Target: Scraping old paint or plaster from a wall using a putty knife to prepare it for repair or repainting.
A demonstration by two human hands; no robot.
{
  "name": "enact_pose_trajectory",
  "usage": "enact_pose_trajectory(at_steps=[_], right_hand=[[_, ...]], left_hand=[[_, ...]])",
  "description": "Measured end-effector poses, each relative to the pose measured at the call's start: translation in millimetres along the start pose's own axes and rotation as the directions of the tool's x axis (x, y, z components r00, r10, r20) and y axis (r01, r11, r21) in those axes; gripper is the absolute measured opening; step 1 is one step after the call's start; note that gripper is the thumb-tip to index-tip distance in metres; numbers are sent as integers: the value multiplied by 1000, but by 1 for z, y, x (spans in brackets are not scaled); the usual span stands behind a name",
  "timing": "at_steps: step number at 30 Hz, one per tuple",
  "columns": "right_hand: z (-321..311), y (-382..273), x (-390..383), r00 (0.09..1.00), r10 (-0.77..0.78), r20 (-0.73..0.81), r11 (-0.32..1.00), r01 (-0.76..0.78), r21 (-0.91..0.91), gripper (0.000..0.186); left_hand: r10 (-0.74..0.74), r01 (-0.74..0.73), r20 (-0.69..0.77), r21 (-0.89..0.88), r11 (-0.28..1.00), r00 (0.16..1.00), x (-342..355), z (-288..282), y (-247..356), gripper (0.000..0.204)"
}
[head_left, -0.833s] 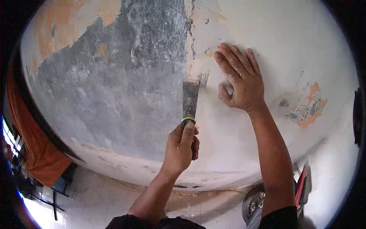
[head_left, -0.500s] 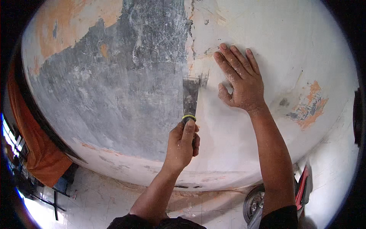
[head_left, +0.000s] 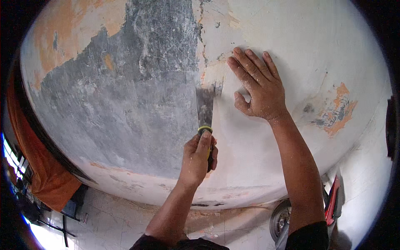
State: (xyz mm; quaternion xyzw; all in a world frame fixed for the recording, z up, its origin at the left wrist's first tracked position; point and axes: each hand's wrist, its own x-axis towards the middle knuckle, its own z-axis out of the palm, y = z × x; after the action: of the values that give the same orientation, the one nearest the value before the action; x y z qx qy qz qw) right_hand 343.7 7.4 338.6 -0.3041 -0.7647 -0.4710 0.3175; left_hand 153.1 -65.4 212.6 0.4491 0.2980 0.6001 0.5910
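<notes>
At the frame's centre, the scraper, presumably light and stiff-bladed, was best held by its handle, which the left hand gripped; the right hand lay spread on the wall.

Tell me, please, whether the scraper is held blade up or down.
Blade up: the scraper extends up the wall from the gripping left hand.

Head fisheye — near, facing wall, apparently tilted downward.
</notes>
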Motion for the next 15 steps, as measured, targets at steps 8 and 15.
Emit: enact_pose_trajectory(at_steps=[8,15], right_hand=[[-2,1,0,1000,10,-3,1000,-10,-8,79],[-2,0,-1,1000,20,24,1000,-20,-1,80]], left_hand=[[-221,244,130,-199,949,966,2,-24,-2,44],[-71,119,140,-371,921,988,-8,-10,9,45]])
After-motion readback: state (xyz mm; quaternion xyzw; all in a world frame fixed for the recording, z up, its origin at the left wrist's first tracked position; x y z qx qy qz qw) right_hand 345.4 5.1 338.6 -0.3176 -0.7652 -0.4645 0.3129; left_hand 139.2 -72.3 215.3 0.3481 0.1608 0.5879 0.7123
